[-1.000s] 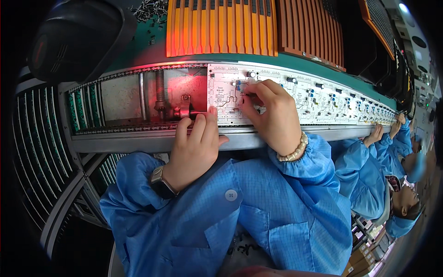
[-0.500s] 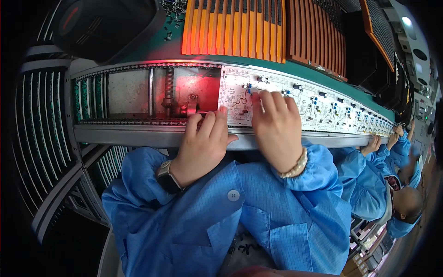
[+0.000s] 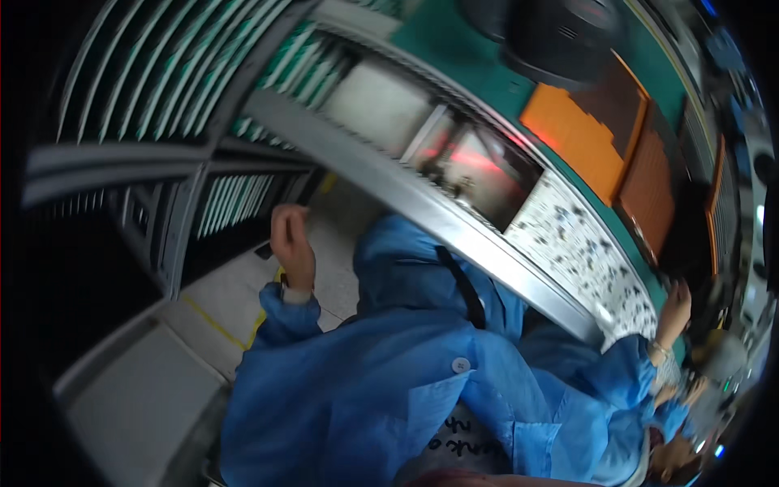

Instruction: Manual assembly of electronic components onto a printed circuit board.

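My left hand [image 3: 292, 250] is raised off the line, beside the racks on the left. Its fingers are curled in, and nothing shows in them. Far to the right, my right hand [image 3: 675, 312] is stretched out past the conveyor rail, near the dark area beyond the brown tray. Motion blurs its fingers, so its grip is unclear. White circuit boards [image 3: 572, 247] with small blue and black parts lie on the conveyor [image 3: 479, 247], touched by neither hand as far as I can see.
Racks of green-edged boards [image 3: 154, 73] stand at the left. An orange slotted tray [image 3: 572, 130], a brown tray [image 3: 647, 203] and a black bin [image 3: 560, 40] sit on the green bench. A grey panel [image 3: 146, 398] is at lower left. Other workers [image 3: 669, 463] sit at far right.
Both hands have left the circuit board: the left swung out to the left, the right reached far right. The whole view has tilted and shifted.
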The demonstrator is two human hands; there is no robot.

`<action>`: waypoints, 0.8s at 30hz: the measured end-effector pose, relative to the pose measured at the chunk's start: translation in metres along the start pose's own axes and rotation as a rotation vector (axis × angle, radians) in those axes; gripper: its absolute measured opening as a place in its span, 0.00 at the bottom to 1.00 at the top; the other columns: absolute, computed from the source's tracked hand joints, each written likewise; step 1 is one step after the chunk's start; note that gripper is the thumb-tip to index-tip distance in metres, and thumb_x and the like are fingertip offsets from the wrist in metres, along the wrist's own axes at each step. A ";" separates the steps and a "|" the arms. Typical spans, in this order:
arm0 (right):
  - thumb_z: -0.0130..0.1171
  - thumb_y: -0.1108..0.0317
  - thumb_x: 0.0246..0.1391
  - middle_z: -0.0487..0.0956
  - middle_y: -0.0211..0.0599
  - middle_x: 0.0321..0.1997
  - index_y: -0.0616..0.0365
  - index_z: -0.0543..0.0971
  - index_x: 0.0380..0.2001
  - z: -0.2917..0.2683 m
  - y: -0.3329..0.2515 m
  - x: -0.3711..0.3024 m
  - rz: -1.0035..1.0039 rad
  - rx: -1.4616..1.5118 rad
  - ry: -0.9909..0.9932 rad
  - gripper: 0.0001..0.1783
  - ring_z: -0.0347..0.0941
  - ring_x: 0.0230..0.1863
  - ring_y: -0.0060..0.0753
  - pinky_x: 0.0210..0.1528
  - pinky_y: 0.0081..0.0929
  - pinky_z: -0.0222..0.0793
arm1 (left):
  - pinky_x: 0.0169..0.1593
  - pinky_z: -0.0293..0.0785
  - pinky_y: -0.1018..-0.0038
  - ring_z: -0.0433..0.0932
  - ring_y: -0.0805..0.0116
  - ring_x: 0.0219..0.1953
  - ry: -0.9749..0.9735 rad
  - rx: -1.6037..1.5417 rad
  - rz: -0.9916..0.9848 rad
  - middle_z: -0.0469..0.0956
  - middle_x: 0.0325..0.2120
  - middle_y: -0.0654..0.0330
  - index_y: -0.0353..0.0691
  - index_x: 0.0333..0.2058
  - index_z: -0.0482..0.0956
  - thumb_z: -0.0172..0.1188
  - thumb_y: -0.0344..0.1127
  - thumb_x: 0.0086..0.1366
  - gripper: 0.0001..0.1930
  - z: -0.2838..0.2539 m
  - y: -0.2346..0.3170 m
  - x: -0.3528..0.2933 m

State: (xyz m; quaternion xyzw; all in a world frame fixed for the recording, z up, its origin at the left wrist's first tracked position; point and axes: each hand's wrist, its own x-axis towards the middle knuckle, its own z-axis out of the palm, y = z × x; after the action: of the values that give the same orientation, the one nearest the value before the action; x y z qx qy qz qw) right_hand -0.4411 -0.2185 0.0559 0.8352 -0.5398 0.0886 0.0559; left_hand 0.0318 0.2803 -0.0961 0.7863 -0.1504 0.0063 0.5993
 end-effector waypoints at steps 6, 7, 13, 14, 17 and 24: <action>0.48 0.62 0.65 0.81 0.50 0.50 0.68 0.74 0.54 0.105 0.145 0.103 0.146 0.094 -0.467 0.22 0.77 0.50 0.44 0.52 0.35 0.71 | 0.41 0.70 0.75 0.72 0.75 0.31 0.468 -0.345 -0.357 0.76 0.28 0.64 0.35 0.35 0.77 0.52 0.41 0.73 0.14 -0.128 -0.192 0.021; 0.48 0.62 0.65 0.81 0.50 0.50 0.68 0.74 0.54 0.128 0.203 0.083 0.117 0.103 -0.469 0.22 0.77 0.50 0.44 0.52 0.35 0.71 | 0.41 0.72 0.76 0.74 0.74 0.31 0.518 -0.447 -0.357 0.77 0.29 0.63 0.35 0.36 0.78 0.54 0.43 0.72 0.15 -0.149 -0.216 0.028; 0.45 0.64 0.64 0.73 0.57 0.59 0.68 0.70 0.58 0.116 0.230 0.159 -0.045 -0.093 -0.012 0.24 0.69 0.61 0.56 0.59 0.38 0.67 | 0.45 0.80 0.72 0.82 0.60 0.44 0.641 -0.737 -0.558 0.81 0.42 0.53 0.35 0.48 0.76 0.60 0.48 0.67 0.21 -0.196 -0.313 0.090; 0.45 0.64 0.64 0.73 0.57 0.59 0.68 0.70 0.58 0.121 0.215 0.150 -0.041 -0.075 -0.022 0.24 0.69 0.61 0.56 0.59 0.38 0.67 | 0.48 0.81 0.69 0.82 0.59 0.45 0.617 -0.817 -0.505 0.80 0.45 0.52 0.35 0.50 0.75 0.60 0.47 0.67 0.21 -0.204 -0.316 0.099; 0.47 0.63 0.63 0.77 0.61 0.53 0.69 0.74 0.53 0.109 0.156 0.125 0.129 -0.121 -0.025 0.22 0.73 0.54 0.61 0.52 0.41 0.71 | 0.62 0.70 0.61 0.74 0.56 0.56 0.669 -0.865 -0.485 0.77 0.50 0.53 0.35 0.53 0.73 0.58 0.43 0.68 0.21 -0.214 -0.314 0.112; 0.50 0.65 0.60 0.79 0.62 0.45 0.70 0.76 0.45 0.086 0.138 0.123 0.067 0.078 -0.003 0.18 0.76 0.47 0.62 0.48 0.41 0.72 | 0.69 0.59 0.63 0.67 0.56 0.63 0.682 -0.995 -0.593 0.71 0.58 0.52 0.34 0.58 0.68 0.59 0.44 0.68 0.26 -0.177 -0.300 0.047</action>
State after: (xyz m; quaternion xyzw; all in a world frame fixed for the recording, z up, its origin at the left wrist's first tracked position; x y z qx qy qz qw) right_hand -0.5100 -0.4017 -0.0028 0.8182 -0.5639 0.1103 0.0194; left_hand 0.1800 0.5081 -0.3197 0.3783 0.2847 0.0196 0.8806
